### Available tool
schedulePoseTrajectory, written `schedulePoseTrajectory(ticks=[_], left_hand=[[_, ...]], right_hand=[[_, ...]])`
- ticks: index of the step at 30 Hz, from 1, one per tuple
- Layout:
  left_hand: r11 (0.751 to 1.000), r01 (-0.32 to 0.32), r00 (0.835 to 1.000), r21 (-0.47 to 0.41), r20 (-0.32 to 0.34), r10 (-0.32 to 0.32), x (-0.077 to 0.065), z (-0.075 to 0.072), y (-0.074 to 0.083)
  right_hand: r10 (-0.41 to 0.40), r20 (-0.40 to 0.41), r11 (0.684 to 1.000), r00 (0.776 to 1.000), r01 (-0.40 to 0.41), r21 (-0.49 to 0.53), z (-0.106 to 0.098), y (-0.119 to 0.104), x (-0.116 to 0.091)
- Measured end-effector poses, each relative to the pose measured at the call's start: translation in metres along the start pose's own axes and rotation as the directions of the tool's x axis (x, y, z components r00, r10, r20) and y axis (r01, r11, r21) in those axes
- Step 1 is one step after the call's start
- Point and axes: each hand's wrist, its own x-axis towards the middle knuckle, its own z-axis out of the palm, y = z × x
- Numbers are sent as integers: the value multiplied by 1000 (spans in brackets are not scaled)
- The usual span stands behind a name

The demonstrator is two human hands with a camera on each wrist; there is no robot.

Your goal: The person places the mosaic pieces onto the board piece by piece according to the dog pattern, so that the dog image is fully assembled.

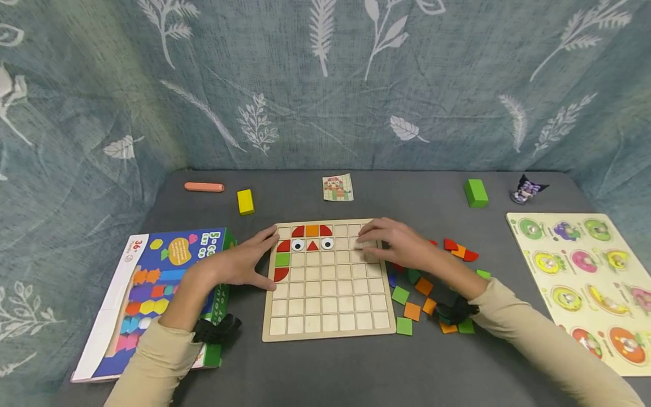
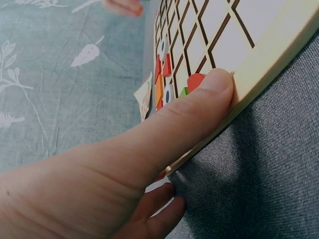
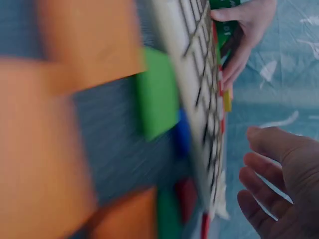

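My left hand (image 1: 243, 259) rests at the left edge of a wooden grid board (image 1: 330, 336), fingers near its upper left corner. The thumb (image 2: 217, 82) lies on the rim. Red curved pieces (image 1: 281, 274), an orange square (image 1: 311, 230), a green square (image 1: 282, 259), a red triangle (image 1: 312, 245) and two eye pieces (image 1: 328, 243) sit in the board's upper left cells. Over the upper right cells hovers my right hand (image 1: 396, 240), fingers loosely bent. Its thumb and fingers (image 3: 261, 167) stand apart with nothing between them in the right wrist view. An orange-red patch shows by its fingertips in the left wrist view.
Loose orange, green, red and blue pieces (image 1: 412, 311) lie right of the board. A toy box (image 1: 173, 282) lies left. Behind are a picture card (image 1: 338, 187), yellow block (image 1: 246, 202), green block (image 1: 476, 193), orange stick (image 1: 204, 187) and figurine (image 1: 526, 189). A food-picture board (image 1: 574, 277) lies far right.
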Motion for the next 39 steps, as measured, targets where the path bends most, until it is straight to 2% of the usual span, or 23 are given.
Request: schedulePoseTrajectory(ticks=[3,10,16,23,32,39], left_hand=[[1000,-5,1000,10,-10,5,0,-3,1],[1000,10,1000,-1,-2,-10,-1,0,1],[1000,8,1000,-6,-6,-8,0,0,-1],[1000,4,1000,-6,7,-4,0,1,-2],[999,-29,1000,-31,11,29,1,-1,1],[999,-35,999,-26,5,35,1,0,1]], right_hand=[[51,-26,999,998,-51,7,-9,8,-24],[88,-91,987,992,-99,-127,-25,18,-87],[76,-124,981,989,-97,-167,-31,20,-114],[70,-136,982,988,-92,-164,-30,22,-128],[44,-123,984,991,-64,-164,-26,25,-127],[70,-48,980,996,-77,-186,-26,24,-120]])
